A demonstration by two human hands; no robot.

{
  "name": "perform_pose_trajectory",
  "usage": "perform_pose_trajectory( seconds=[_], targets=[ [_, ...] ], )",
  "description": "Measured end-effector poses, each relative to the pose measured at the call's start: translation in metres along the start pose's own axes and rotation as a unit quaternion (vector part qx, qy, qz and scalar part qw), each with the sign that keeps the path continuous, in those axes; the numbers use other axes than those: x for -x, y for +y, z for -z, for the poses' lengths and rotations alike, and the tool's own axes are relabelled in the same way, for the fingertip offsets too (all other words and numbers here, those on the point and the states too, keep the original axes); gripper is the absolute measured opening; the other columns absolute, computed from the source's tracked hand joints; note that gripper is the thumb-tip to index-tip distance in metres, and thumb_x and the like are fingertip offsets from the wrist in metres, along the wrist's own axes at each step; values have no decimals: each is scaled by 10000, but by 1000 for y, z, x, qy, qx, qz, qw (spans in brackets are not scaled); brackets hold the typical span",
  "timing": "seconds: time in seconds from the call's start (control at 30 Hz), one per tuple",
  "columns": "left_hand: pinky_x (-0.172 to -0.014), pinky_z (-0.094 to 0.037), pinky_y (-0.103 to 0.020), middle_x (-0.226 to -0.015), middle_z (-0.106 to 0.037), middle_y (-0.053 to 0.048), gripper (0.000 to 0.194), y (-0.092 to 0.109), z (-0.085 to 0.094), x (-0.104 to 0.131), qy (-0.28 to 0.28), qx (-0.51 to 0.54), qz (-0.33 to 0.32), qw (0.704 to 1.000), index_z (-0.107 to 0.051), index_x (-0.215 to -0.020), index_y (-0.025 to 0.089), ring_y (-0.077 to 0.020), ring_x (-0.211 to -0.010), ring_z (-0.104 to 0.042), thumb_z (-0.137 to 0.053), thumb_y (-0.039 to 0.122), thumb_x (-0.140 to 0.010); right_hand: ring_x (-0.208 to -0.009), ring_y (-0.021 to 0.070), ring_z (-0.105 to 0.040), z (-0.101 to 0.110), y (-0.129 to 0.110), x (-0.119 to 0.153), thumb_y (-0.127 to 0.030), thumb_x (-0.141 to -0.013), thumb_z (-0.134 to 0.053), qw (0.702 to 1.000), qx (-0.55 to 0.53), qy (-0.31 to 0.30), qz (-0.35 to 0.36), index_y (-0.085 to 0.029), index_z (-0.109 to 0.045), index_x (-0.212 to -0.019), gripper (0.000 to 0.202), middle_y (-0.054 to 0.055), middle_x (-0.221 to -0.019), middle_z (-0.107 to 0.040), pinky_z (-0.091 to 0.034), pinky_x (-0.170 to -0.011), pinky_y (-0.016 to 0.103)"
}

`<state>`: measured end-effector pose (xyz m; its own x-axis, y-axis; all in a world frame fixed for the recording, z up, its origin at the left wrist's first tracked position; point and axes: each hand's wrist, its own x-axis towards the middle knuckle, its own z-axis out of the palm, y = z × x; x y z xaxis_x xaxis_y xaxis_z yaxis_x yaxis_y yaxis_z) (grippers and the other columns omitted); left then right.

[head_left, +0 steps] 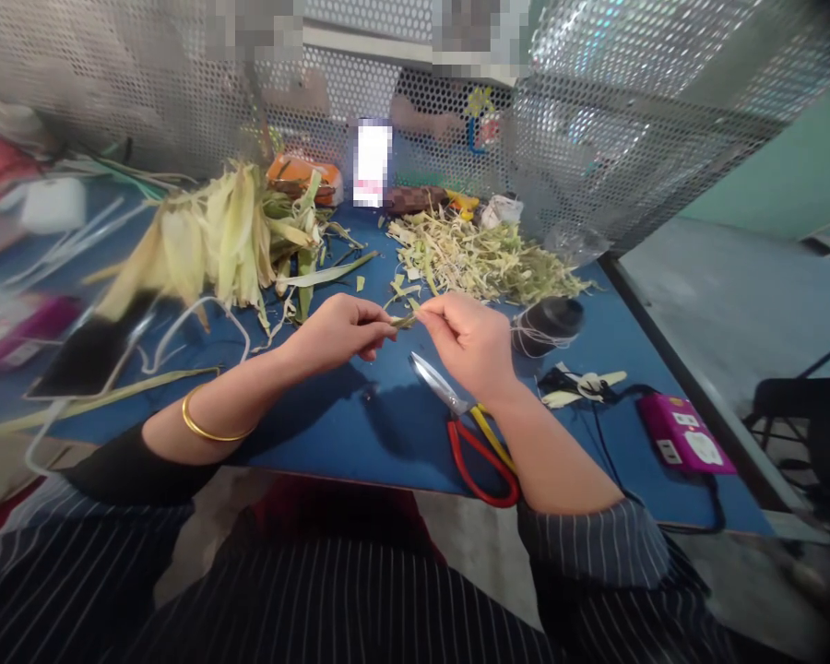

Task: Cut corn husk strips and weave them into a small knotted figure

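Observation:
My left hand (pixel 349 327) and my right hand (pixel 467 341) meet over the middle of the blue table. Both pinch a thin strip of corn husk (pixel 405 321), stretched in the short gap between their fingertips. Below my right hand lie scissors (pixel 480 452) with red and yellow handles, blades pointing away from me. A heap of whole corn husks (pixel 228 235) sits beyond my left hand. Past my right hand is a pile of shredded husk (pixel 477 254). A dark spool of thread (pixel 548 325) stands beside my right hand.
A lit phone (pixel 372 164) leans against the perforated metal screen (pixel 408 88) at the back. At right a purple power socket (pixel 688 432) trails a black cable. On the left are a dark phone (pixel 87 355) and a white cable (pixel 197 309). Someone sits behind the screen.

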<state>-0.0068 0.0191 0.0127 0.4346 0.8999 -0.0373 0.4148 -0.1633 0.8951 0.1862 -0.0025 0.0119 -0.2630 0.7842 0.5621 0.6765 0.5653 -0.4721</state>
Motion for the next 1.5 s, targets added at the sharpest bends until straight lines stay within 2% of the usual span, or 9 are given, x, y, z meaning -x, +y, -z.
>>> perform_pose_trajectory(
  seconds=[0.17,0.27,0.37,0.5,0.63,0.77,1.17,1.33,1.5],
  targets=[
    [-566,-370,-218,-579,-613,12,165,2,-1,2,-45,-189,-114,974,-691,-723,174,-105,-550,-536,-548,212,-798,-644,121,-511,-2,7,-4,-303,-870,-520,997,-29,-56,-40,-190,-620,-734,203,5,-684,-605,-376,-640,258],
    [-583,-383,-216,-595,-610,15,181,2,-2,2,-58,-155,-143,976,-685,-750,176,-102,-560,-536,-534,241,-825,-519,94,-392,-9,20,-8,-301,-822,-565,977,-110,-94,-155,-176,-606,-679,195,-34,-551,-498,-318,-542,244],
    [-573,-400,-216,-576,-580,12,207,0,0,-1,-7,-85,-124,989,-663,-764,163,-97,-534,-527,-508,270,-851,-516,91,-373,-16,26,-8,-286,-811,-555,958,-158,-125,-202,-169,-594,-658,197,-40,-545,-471,-315,-536,238],
    [-535,-404,-214,-551,-545,12,192,-6,3,-6,82,-35,-83,993,-606,-735,162,-96,-506,-521,-500,272,-852,-651,126,-479,-21,13,0,-273,-858,-503,985,-100,-125,-71,-189,-586,-727,176,5,-703,-551,-382,-630,265],
    [-517,-385,-217,-543,-557,11,196,-10,3,-8,81,-55,-55,994,-600,-721,167,-99,-496,-517,-495,273,-849,-870,159,-543,-22,-3,8,-281,-921,-424,992,-97,-53,53,-210,-554,-825,177,86,-1061,-574,-432,-764,312],
    [-551,-364,-227,-564,-573,8,236,-7,0,-7,79,-128,-70,986,-596,-666,169,-106,-539,-502,-473,243,-852,-778,134,-542,-26,-4,9,-259,-960,-332,974,-188,-109,57,-215,-465,-832,190,43,-864,-583,-434,-739,291],
    [-667,-380,-278,-792,-663,-69,240,-13,-7,-6,119,-304,-146,934,-650,-795,149,-178,-746,-574,-430,206,-872,-699,167,-422,-33,-8,13,-136,-891,-339,978,-35,-111,171,-207,-402,-771,153,41,-727,-478,-365,-660,301],
    [-636,-401,-283,-762,-660,-78,267,-14,-11,-2,77,-377,-174,907,-668,-772,139,-187,-714,-593,-417,187,-849,-683,146,-470,-30,-9,11,-186,-903,-381,982,-88,-127,112,-195,-470,-790,144,34,-742,-535,-378,-655,282],
    [-595,-395,-268,-719,-668,-59,201,-11,-10,-2,-10,-413,-198,889,-660,-724,151,-176,-669,-605,-469,135,-784,-624,113,-489,-17,-5,4,-250,-874,-496,957,-236,-164,-49,-181,-564,-718,183,9,-690,-583,-377,-618,262]
  ],
)
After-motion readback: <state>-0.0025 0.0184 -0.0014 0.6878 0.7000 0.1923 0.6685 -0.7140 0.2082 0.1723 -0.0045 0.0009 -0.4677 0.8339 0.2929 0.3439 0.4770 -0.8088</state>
